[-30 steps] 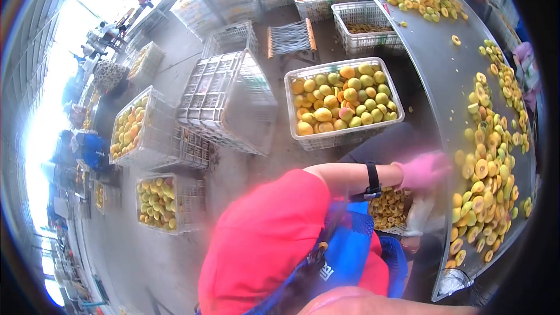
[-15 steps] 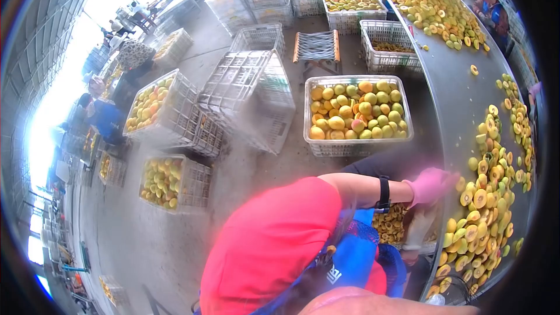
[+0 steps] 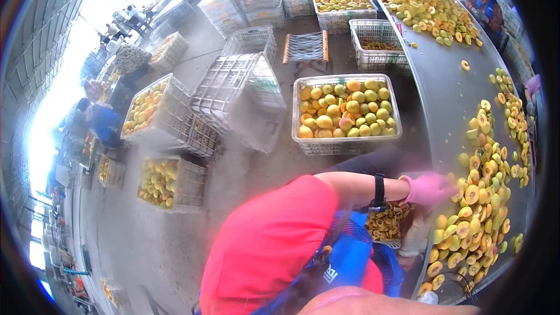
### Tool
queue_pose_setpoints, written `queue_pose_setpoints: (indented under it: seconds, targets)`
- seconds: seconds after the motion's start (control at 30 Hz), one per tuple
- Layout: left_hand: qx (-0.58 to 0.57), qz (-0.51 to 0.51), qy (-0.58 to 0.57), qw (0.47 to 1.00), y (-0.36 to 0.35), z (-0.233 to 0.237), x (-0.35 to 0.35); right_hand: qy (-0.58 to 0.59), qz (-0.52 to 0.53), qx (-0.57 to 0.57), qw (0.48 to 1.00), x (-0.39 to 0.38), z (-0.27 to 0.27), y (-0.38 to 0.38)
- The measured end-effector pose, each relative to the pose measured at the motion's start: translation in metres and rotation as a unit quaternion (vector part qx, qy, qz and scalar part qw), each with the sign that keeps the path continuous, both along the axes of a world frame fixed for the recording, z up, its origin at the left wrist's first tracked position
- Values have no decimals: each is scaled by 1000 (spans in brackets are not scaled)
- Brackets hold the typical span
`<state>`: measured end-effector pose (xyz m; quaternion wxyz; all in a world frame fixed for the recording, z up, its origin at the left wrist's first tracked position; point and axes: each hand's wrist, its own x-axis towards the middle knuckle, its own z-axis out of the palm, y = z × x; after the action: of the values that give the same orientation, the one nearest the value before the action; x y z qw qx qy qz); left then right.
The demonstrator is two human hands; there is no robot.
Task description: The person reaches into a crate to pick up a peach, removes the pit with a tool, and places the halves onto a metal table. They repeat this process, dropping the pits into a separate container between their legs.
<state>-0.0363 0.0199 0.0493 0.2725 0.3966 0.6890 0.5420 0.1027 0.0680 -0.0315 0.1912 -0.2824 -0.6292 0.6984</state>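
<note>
My left hand (image 3: 430,188), in a pink glove with a dark band on the wrist, is at the near edge of the metal table (image 3: 434,93). Its fingers are curled together beside a heap of halved yellow fruit (image 3: 478,192), which look like peaches or apricots. What they hold, if anything, is hidden. Below it, a blurred, pale-gloved hand, apparently my right hand (image 3: 415,236), is partly covered and its fingers do not show clearly. Just left of it, a container of fruit pieces (image 3: 388,221) sits beneath the table edge.
A crate of whole yellow fruit (image 3: 347,114) stands on the floor ahead. Stacked white crates (image 3: 233,90), a folding stool (image 3: 306,49) and another fruit crate (image 3: 172,184) lie leftward. A second fruit heap (image 3: 426,9) covers the table's far end. A co-worker (image 3: 485,9) is across it.
The view has shifted slightly, so crates and table appear further left. My left hand stays at the table edge by the fruit, now less blurred. The lower hand has moved slightly.
</note>
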Motion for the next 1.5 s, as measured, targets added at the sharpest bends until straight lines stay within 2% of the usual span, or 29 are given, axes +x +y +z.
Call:
queue_pose_setpoints:
  seconds: [0.07,0.17,0.27,0.3,0.33,0.37,0.43,0.53,0.57,0.6,0.63,0.67,0.73,0.77,0.8,0.83,0.87,0.9,0.93,0.97,1.0,1.07,1.17,1.27,1.33,1.37,1.43,1.47,1.5]
  targets:
    - [23,-14,-66,997,0,-6,3,-11,-9,19,1000,5,1,2]
    - [-20,-2,-201,979,-10,5,7,-22,-29,56,998,13,1,-3]
    - [20,-10,-178,984,-16,1,13,-63,-43,164,984,14,-15,-13]
    - [39,-20,-74,996,-16,-7,12,-76,-49,224,970,16,-22,-17]
    - [78,-12,-47,996,-15,-16,12,-87,-61,266,958,14,-26,-21]
    - [116,-4,-20,993,-14,-26,15,24,-88,209,974,3,-4,-33]
    - [167,-6,64,984,-17,-36,16,-28,-50,88,994,13,10,-40]
    - [233,-29,101,967,-23,-33,12,-107,-31,-46,993,16,43,-50]
    - [193,-41,87,977,-23,-30,12,-123,-37,-33,991,19,40,-51]
    - [161,-59,68,983,-22,-28,12,-51,-84,62,993,14,36,-59]
    - [114,-62,-69,989,-23,-16,15,11,-132,166,977,8,33,-68]
    - [57,-70,-205,975,-25,-7,17,-20,-106,349,931,9,29,-61]
    - [91,-105,-315,939,-26,-7,14,-76,-46,374,923,16,25,-56]
    - [59,-103,-324,938,-28,3,12,-126,-41,346,929,16,43,-64]
    - [63,-121,-270,953,-23,-11,10,-78,-87,285,951,4,59,-73]
    - [124,-114,-279,945,-27,3,13,-18,-75,343,936,5,52,-69]
    - [123,-105,-243,957,-32,10,15,-22,-61,240,969,13,20,-63]
    - [142,-112,-212,960,-28,2,14,9,-43,232,972,14,19,-66]
    - [163,-115,-182,963,-28,-7,18,-72,-74,306,946,15,20,-70]
    - [162,-127,-222,953,-31,-8,21,-122,-129,291,940,8,48,-81]
    - [165,-130,-251,945,-29,-4,22,-113,-150,315,930,7,38,-81]
    - [128,-79,-258,954,-32,2,27,-158,-135,289,935,7,46,-84]
    - [161,-149,-222,950,-33,-6,21,9,-98,233,967,5,33,-82]
    - [164,-202,-260,930,-31,-7,20,-28,-77,249,965,13,33,-81]
    - [155,-219,-325,907,-32,-8,23,29,-100,267,958,15,37,-82]
    - [145,-218,-296,918,-34,-11,20,57,-112,274,953,16,40,-83]
    - [140,-233,-290,918,-34,-18,16,-20,-53,28,998,26,72,-84]
    - [138,-239,-287,917,-33,-21,15,-58,-21,-97,993,31,84,-84]
    - [148,-246,-273,918,-32,-23,15,-40,-2,-187,981,34,86,-84]
